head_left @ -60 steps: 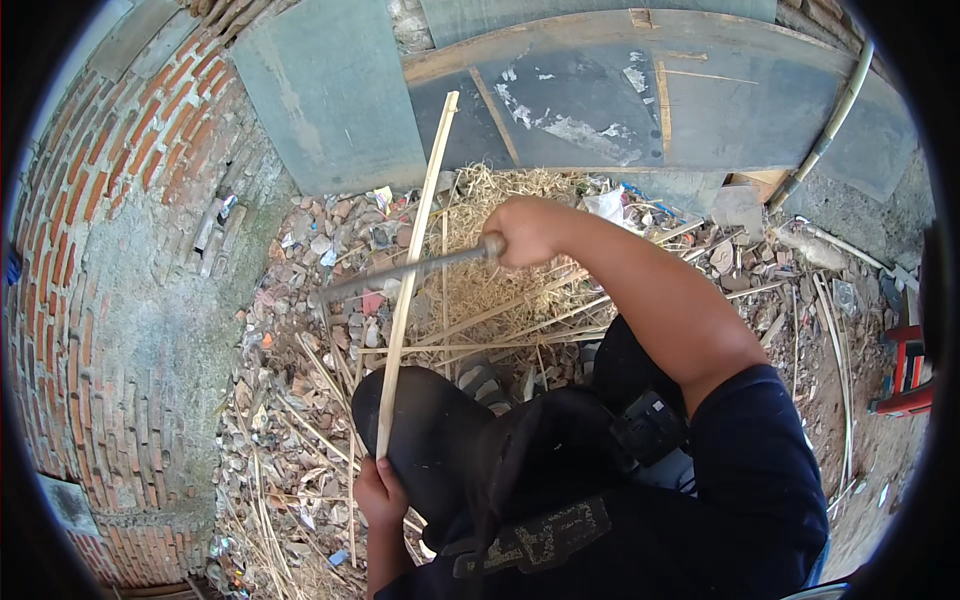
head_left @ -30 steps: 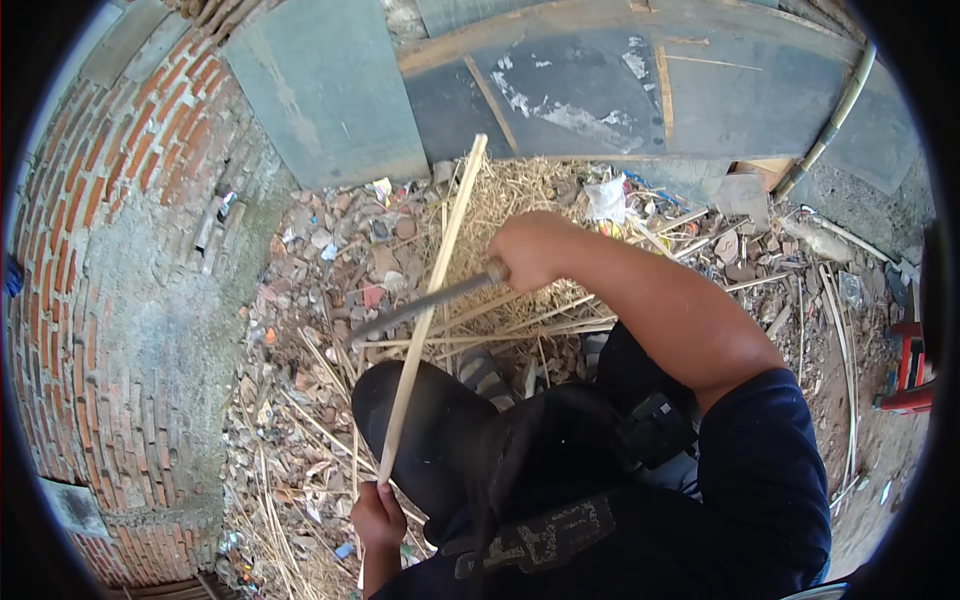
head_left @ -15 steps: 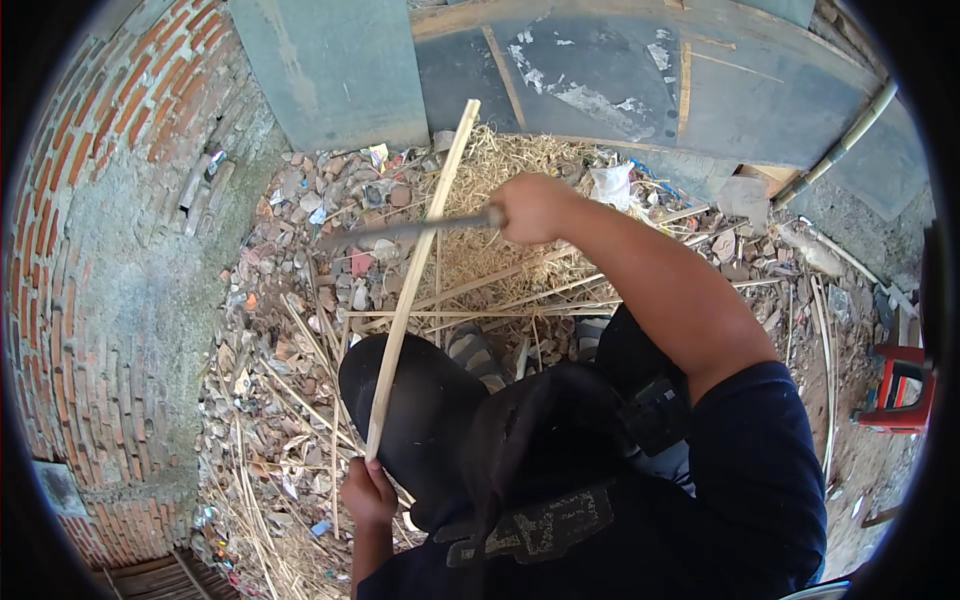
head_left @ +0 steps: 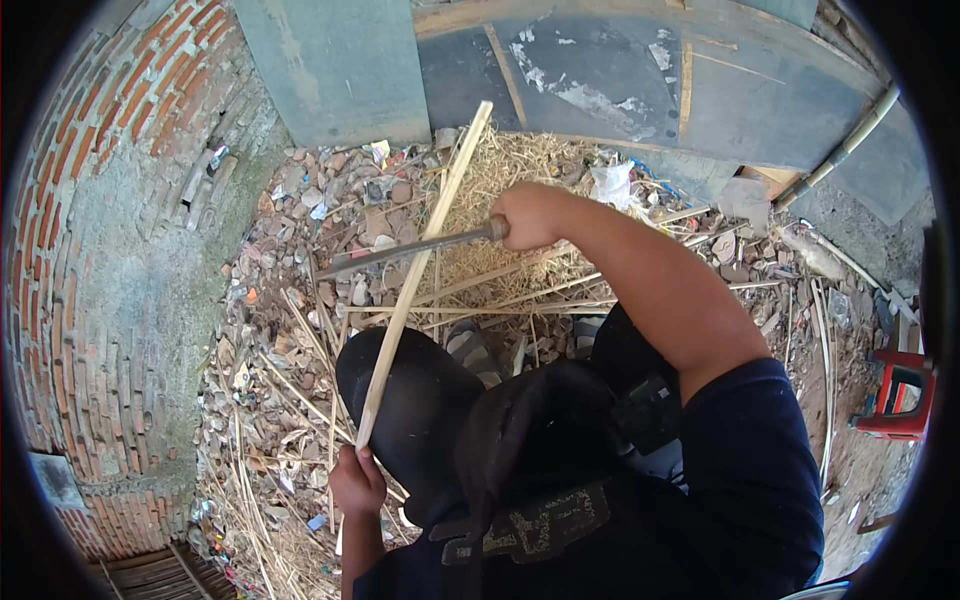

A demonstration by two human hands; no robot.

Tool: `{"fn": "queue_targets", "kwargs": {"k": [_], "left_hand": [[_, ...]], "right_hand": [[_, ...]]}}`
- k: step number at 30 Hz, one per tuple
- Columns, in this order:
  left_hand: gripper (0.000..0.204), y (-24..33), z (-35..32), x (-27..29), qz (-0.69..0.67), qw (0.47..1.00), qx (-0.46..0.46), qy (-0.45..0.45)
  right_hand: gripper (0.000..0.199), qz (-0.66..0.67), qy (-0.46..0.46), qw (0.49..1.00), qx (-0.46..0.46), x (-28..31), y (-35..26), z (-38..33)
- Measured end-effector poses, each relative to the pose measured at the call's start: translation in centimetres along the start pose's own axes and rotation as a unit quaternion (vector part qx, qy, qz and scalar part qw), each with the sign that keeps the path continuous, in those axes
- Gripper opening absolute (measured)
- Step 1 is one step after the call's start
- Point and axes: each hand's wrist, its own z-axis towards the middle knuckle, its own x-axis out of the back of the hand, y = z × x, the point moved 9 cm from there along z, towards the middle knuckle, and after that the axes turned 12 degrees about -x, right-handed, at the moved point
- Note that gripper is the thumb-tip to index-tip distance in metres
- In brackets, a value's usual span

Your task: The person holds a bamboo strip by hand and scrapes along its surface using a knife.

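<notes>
My left hand (head_left: 356, 482) grips the near end of a long pale bamboo strip (head_left: 425, 262) beside my knee. The strip slants up and away to the right, its far end over the straw. My right hand (head_left: 528, 216) is closed on the handle of a long grey blade (head_left: 400, 252). The blade points left and lies across the strip about midway along it. My black-trousered knee (head_left: 410, 400) is raised under the strip, and a sandalled foot (head_left: 470, 350) shows just beyond it.
A curved brick wall (head_left: 110, 260) rises on the left. Rubble, loose bamboo strips (head_left: 290, 380) and a heap of straw (head_left: 520, 170) cover the ground ahead. Grey boards (head_left: 640, 70) lean at the back. A red stool (head_left: 895, 395) stands at the right.
The blade has swung from resting low against the strip to a higher, flatter position across it. The strip has tilted slightly further right. My view has shifted a little.
</notes>
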Motion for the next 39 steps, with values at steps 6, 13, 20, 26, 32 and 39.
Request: {"fn": "queue_targets", "kwargs": {"k": [6, 13, 20, 26, 32, 39], "left_hand": [[0.03, 0.2, -1.0, 0.0, -0.049, 0.999, 0.007, -0.013], [0.03, 0.3, -0.2, 0.0, -0.038, 0.999, 0.015, -0.007], [0.031, 0.3, 0.1, 0.5, -0.011, 1.0, -0.018, -0.015], [0.032, 0.6, -0.5, 0.6, -0.032, 0.999, 0.002, -0.022], [0.034, 1.4, 0.4, 0.7, -0.017, 0.998, 0.026, -0.052], [0.031, 1.6, -0.1, 0.8, -0.027, 0.999, 0.004, -0.018]], "right_hand": [[0.017, 0.052, 0.065, 0.997, -0.002, 0.2, -1.6, -0.6], [0.02, 0.015, 0.014, 1.0, -0.015, 0.2, -1.2, -0.4], [0.017, 0.051, 0.075, 0.995, -0.036, 1.2, 0.0, -0.1], [0.015, -0.075, 0.001, 0.997, 0.029, -0.5, -5.3, -2.8], [0.016, 0.01, 0.066, 0.995, -0.069, 0.5, 1.3, 0.4], [0.017, -0.04, 0.076, 0.996, 0.027, 0.2, -4.2, -2.3]]}}
